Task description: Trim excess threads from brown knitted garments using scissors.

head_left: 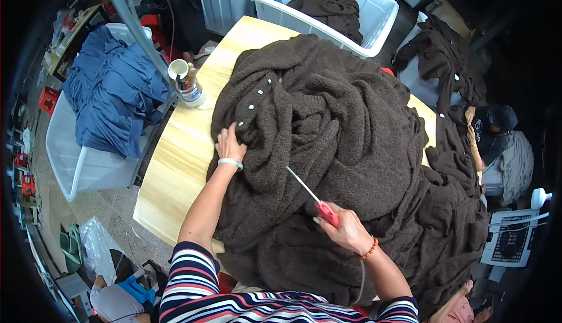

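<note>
A large heap of dark brown knit garment cloth [374, 141] covers most of the table in front of me. My left hand [231, 147], with a pale bangle at its wrist, grips the cloth at its left side, just below a row of shiny buttons [251, 107]; some fingertips are hidden in the folds. In my right hand [351, 233] is a red-handled tool [328, 213] with a long thin metal tip. The tip points up and left over the middle of the heap. A thin cord runs down from beside that wrist.
The pale wooden table [170, 173] shows along the left. A jar of tools [190, 93] stands near its edge by a metal pole [132, 18]. Bins hold blue garments [114, 94] and brown cloth [328, 4]. At the right, a co-worker in a dark cap [497, 118] handles brown cloth.
</note>
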